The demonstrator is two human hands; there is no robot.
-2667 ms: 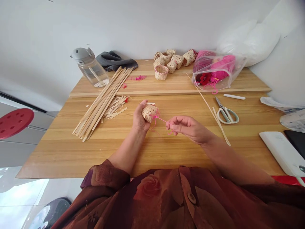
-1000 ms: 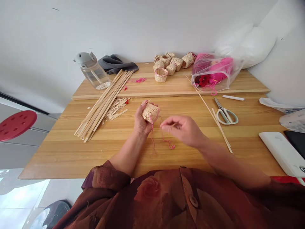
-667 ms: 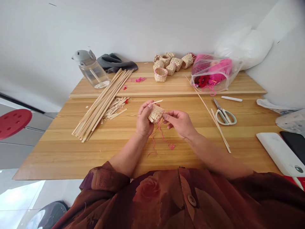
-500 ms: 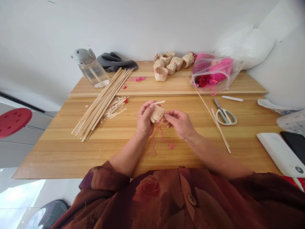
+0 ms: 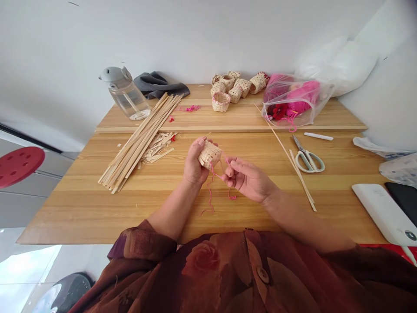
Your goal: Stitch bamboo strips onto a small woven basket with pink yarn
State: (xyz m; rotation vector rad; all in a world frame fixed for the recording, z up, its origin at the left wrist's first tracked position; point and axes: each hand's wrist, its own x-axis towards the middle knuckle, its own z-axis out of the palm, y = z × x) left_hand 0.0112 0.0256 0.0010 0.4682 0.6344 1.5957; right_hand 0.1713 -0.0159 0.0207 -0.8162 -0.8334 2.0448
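And here's the left hand (image 5: pixel 194 164) curled around a small woven bamboo basket (image 5: pixel 210 155), held over the middle of the wooden table (image 5: pixel 97 217), while the right hand (image 5: pixel 249 180) pinches pink yarn (image 5: pixel 217 175) trailing from it between pressed-together fingertips (image 5: pixel 230 170)!

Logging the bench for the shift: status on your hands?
Left hand holding small woven bamboo basket. Right hand pinching pink yarn trailing from it. Bamboo strip bundle off left, apart from hands.
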